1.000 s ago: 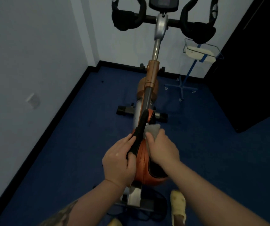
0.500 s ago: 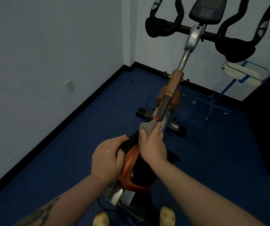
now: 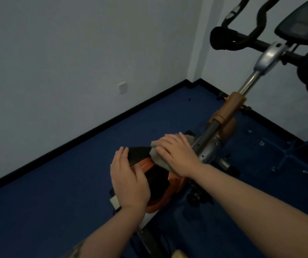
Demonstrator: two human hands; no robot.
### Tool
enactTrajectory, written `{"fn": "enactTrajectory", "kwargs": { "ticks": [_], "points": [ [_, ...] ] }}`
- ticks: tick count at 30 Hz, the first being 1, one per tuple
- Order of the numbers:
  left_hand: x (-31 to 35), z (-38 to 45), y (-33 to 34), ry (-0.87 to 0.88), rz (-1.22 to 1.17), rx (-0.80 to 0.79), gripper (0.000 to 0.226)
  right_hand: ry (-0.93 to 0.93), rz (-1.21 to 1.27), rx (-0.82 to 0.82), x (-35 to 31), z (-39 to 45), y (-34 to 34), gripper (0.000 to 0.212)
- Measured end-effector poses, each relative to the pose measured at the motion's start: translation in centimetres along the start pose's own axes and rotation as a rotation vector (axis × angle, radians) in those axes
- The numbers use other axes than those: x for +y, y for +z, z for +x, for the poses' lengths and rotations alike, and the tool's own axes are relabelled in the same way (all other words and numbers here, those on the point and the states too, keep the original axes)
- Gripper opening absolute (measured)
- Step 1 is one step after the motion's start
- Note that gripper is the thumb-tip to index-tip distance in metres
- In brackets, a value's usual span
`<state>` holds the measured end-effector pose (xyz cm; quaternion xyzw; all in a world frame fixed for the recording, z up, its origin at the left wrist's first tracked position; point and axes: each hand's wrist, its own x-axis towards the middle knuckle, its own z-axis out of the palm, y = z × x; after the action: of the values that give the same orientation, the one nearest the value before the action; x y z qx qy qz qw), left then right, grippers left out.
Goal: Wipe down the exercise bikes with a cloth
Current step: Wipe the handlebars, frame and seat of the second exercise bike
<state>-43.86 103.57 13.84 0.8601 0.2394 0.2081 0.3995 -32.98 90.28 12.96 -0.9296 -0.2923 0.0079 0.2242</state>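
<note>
An exercise bike with an orange and black saddle (image 3: pixel 158 181) stands on the blue floor, its frame post (image 3: pixel 229 110) rising to black handlebars (image 3: pixel 242 38) and a console (image 3: pixel 302 28) at the upper right. My right hand (image 3: pixel 177 155) lies flat on a grey cloth (image 3: pixel 157 155) and presses it onto the front of the saddle. My left hand (image 3: pixel 129 179) rests on the saddle's left side, fingers straight, thumb over the top. Part of the saddle is hidden under both hands.
A pale wall with a socket plate (image 3: pixel 122 87) and a black skirting (image 3: pixel 93 131) runs along the left. A blue wire stand (image 3: pixel 289 155) sits on the floor at the right behind the bike. Open blue floor (image 3: pixel 47 211) lies left of the saddle.
The view has swung left and closer. My right hand slid the cloth from the seat post back onto the saddle's nose. My left hand flattened along the saddle's left side.
</note>
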Motion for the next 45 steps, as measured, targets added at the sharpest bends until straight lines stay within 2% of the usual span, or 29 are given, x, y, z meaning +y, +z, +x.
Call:
{"fn": "enactTrajectory", "kwargs": {
  "ticks": [3, 6, 8, 11, 13, 15, 17, 21, 22, 24, 27, 31, 34, 36, 39, 42, 45],
  "points": [
    [0.2, -0.4, 0.2, -0.195, -0.078, 0.092, 0.054, -0.027, -0.184, -0.110, 1.5, 2.1, -1.9, 0.035],
    [-0.1, -0.4, 0.6, -0.288, -0.126, 0.115, 0.055, 0.114, -0.441, -0.143, -1.0, 3.3, -1.0, 0.026],
    [-0.4, -0.5, 0.8, -0.275, -0.148, 0.119, 0.054, 0.115, -0.395, -0.096, -4.4, 3.0, 1.0, 0.033],
    [-0.8, -0.5, 0.8, -0.240, -0.180, 0.133, 0.054, -0.023, -0.147, 0.046, -6.3, 2.0, 2.3, 0.053],
    [-1.1, -0.4, 1.0, -0.232, -0.179, 0.137, 0.054, -0.115, -0.051, -0.038, -4.8, 2.4, 1.2, 0.047],
    [-1.3, -0.4, 1.1, -0.227, -0.160, 0.137, 0.054, -0.178, -0.070, -0.159, -3.0, 3.7, 0.2, 0.034],
    [-1.5, -0.3, 1.3, -0.227, -0.159, 0.131, 0.055, -0.136, -0.146, -0.208, -2.7, 5.1, 0.5, 0.026],
    [-1.5, -0.3, 1.3, -0.225, -0.215, 0.099, 0.064, 0.031, -0.315, -0.108, -4.2, 5.3, 2.1, 0.033],
    [-1.5, -0.4, 1.2, -0.230, -0.253, 0.090, 0.066, 0.031, -0.278, -0.038, -4.2, 4.3, 2.2, 0.039],
    [-1.7, -0.4, 1.1, -0.229, -0.337, 0.060, 0.068, -0.108, -0.200, 0.054, -3.9, 2.0, 2.1, 0.048],
    [-2.7, -0.4, 0.7, -0.154, -0.346, -0.063, 0.078, -0.210, -0.126, -0.101, -3.0, 1.6, 1.0, 0.053],
    [-4.0, -1.5, -0.3, -0.139, -0.298, -0.195, 0.111, -0.016, -0.151, -0.399, -4.2, 6.4, 1.1, 0.048],
    [-4.0, -2.5, -0.4, -0.308, -0.257, -0.197, 0.132, -0.001, -0.114, -0.363, -5.0, 6.7, 1.6, 0.051],
    [-3.7, -2.5, -0.4, -0.396, -0.182, -0.205, 0.128, -0.140, -0.071, -0.309, -4.8, 5.2, 1.6, 0.050],
    [-3.7, -2.0, -0.4, -0.397, -0.056, -0.263, 0.094, -0.253, 0.006, -0.358, -4.5, 4.7, 1.2, 0.052],
    [-4.3, -1.4, -0.4, -0.445, -0.313, -0.350, 0.090, -0.155, 0.005, -0.429, -5.9, 7.1, 1.6, 0.056],
    [-4.5, -1.7, 0.0, -0.453, -0.525, -0.351, 0.084, -0.028, -0.044, -0.526, -7.7, 9.3, 2.1, 0.055]
  ]
}}
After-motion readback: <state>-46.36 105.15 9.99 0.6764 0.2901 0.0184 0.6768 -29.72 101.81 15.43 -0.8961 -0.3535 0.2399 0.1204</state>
